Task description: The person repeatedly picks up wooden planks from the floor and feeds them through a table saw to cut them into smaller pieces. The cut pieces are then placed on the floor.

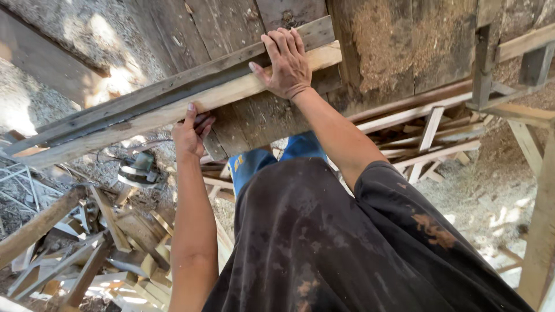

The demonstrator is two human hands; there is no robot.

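Pressing a pale plank (173,112), right hand (286,63) flat on top, left hand (191,134) gripping its near edge.

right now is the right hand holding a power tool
No, the right hand lies flat on the pale wooden plank, and the power tool sits on the ground below.
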